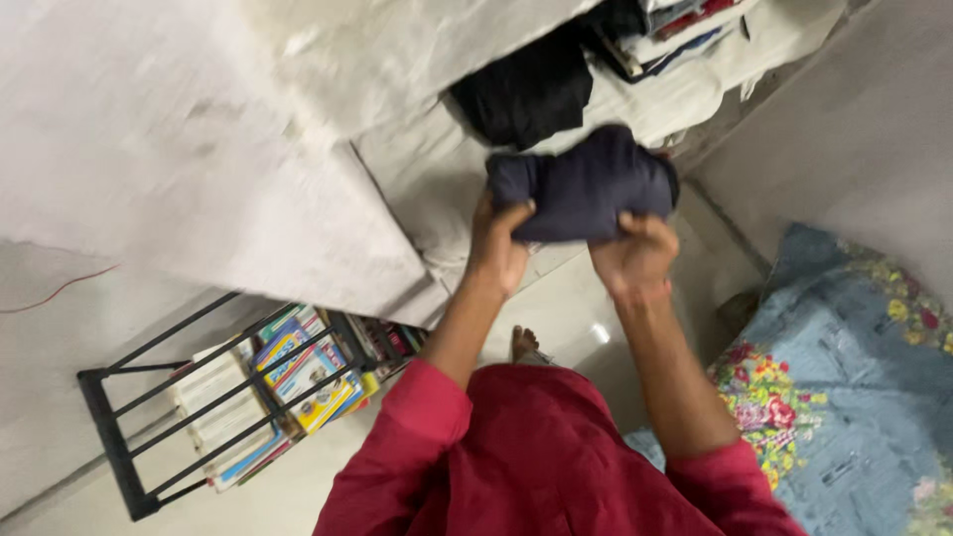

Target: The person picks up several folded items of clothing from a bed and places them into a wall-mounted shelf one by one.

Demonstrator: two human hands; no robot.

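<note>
Both hands grip one dark navy bundle of cloth (586,184), folded or rolled into a thick pad and held up in the air. The left hand (499,245) closes on its lower left corner, thumb laid across the front; the right hand (635,256) clamps the lower right edge, fingers curled under and out of sight. Red sleeves cover both upper arms.

Taking the bundle as the landmark: just behind and above it lies a surface draped in a pale sheet (437,189), which hangs down to its left. On that sheet, above the bundle and slightly left, sits a black garment (526,89), close to it but whether touching I cannot tell. Further up and right of the bundle is a small stack of folded clothes (685,25). Well below and to the left stands a black wire rack (179,397) packed with books (298,372). Below and to the right spreads a blue floral bedcover (844,377). A bare foot (524,344) shows on the pale floor beneath the bundle.

The bundle looks soft, light and limp, not slippery and not fragile; I judge it would sag or unroll if held by one corner. A grip at both ends, pinching through all the layers as now, should keep the fold together.
</note>
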